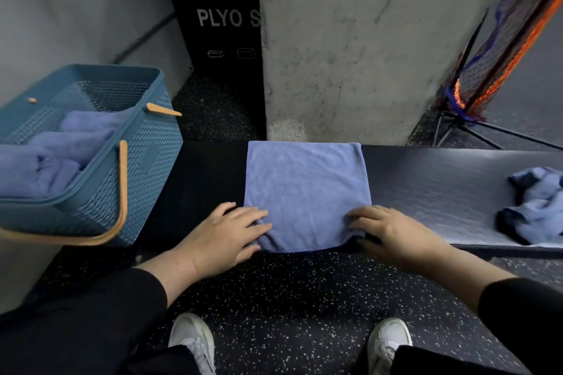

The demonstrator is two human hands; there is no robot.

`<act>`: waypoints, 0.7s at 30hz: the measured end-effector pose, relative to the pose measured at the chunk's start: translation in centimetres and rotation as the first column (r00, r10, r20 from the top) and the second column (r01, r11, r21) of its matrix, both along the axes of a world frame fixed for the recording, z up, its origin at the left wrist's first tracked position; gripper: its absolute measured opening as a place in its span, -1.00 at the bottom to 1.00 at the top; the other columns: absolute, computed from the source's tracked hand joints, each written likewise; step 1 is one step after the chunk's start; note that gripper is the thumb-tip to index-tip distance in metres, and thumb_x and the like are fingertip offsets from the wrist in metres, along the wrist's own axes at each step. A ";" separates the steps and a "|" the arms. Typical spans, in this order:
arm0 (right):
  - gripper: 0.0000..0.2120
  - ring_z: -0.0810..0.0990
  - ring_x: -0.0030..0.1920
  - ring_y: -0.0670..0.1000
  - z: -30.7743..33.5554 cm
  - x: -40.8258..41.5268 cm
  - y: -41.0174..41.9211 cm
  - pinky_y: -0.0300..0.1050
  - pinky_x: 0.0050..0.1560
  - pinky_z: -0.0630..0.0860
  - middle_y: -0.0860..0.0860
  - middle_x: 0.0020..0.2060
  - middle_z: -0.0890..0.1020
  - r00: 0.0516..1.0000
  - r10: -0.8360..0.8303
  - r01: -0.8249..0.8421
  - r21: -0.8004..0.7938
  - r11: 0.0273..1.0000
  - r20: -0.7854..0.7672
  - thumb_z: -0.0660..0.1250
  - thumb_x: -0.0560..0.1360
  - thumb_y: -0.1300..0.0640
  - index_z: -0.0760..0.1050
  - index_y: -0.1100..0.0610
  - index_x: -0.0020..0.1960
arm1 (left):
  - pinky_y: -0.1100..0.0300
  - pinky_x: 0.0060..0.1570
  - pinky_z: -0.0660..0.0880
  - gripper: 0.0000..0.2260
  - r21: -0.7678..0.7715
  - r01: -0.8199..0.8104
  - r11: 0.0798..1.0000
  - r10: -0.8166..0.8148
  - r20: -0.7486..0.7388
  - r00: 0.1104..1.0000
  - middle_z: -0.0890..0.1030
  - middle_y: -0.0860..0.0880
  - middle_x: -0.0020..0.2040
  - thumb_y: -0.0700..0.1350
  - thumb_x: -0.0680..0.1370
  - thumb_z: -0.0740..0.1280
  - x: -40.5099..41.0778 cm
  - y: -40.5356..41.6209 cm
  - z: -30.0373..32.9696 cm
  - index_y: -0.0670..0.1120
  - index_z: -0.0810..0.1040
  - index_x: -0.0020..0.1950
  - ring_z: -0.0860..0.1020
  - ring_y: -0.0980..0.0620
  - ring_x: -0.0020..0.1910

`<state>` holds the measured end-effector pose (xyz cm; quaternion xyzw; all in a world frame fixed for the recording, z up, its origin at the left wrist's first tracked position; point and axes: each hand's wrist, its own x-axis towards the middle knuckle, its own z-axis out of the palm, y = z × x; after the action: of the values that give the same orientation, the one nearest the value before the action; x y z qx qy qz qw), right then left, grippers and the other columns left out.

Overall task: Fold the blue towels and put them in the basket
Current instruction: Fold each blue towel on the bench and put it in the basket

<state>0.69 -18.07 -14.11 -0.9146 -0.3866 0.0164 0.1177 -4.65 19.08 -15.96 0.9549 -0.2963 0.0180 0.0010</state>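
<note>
basket [143, 161]: set at far left, folded blue towels [70, 143] held inside | left hand [225, 234]: laid flat, fingers relaxed, on near-left corner of flat towel [306, 192] | flat towel: spread mid-bench [426, 186] | right hand [393, 231]: near-right corner pressed, fingers slightly bent, nothing gripped | crumpled towel [536, 207]: left at far right

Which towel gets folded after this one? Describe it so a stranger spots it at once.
Follow the long dark bench to its right end. There lies the crumpled blue towel, bunched in a heap. The towel under the hands lies flat; the others are folded inside the blue basket.
</note>
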 end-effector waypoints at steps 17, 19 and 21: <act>-0.93 0.50 -0.07 -0.07 2.6 0.0 3.8 -0.14 -0.02 0.43 -0.12 -0.13 0.54 0.862 -0.380 0.457 0.188 0.869 -0.336 0.22 0.59 0.09 0.46 -0.04 -0.04 | 0.08 -0.32 0.31 -0.64 -0.470 -0.547 0.693 0.356 -0.436 0.826 0.40 -0.02 -0.39 0.06 0.67 0.20 1.0 -2.6 3.1 -0.10 0.34 -0.25 0.34 0.13 -0.40; -0.88 0.48 -0.08 -0.08 2.1 0.2 3.9 -0.11 -0.01 0.43 -0.18 -0.19 0.51 0.904 -0.333 0.377 0.133 0.917 -0.266 0.31 0.55 -0.09 0.44 -0.07 -0.04 | 0.10 -0.34 0.27 -0.63 -0.483 -0.567 0.667 0.367 -0.449 0.814 0.35 0.04 -0.41 0.04 0.67 0.20 1.4 -2.5 3.3 -0.12 0.32 -0.27 0.31 0.13 -0.42; -0.81 0.50 -0.03 -0.05 1.6 0.4 3.9 -0.10 -0.02 0.37 -0.20 -0.16 0.49 0.941 -0.278 0.291 0.045 0.956 -0.194 0.35 0.52 -0.11 0.45 -0.04 0.01 | 0.10 -0.34 0.25 -0.62 -0.498 -0.580 0.644 0.374 -0.457 0.807 0.34 0.06 -0.42 0.03 0.67 0.20 1.6 -2.5 3.5 -0.11 0.29 -0.29 0.29 0.13 -0.42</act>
<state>1.09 -14.16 -12.54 -0.9504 -0.2380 0.0702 0.1877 -3.04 16.58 -12.44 0.9342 -0.0031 -0.0378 0.3546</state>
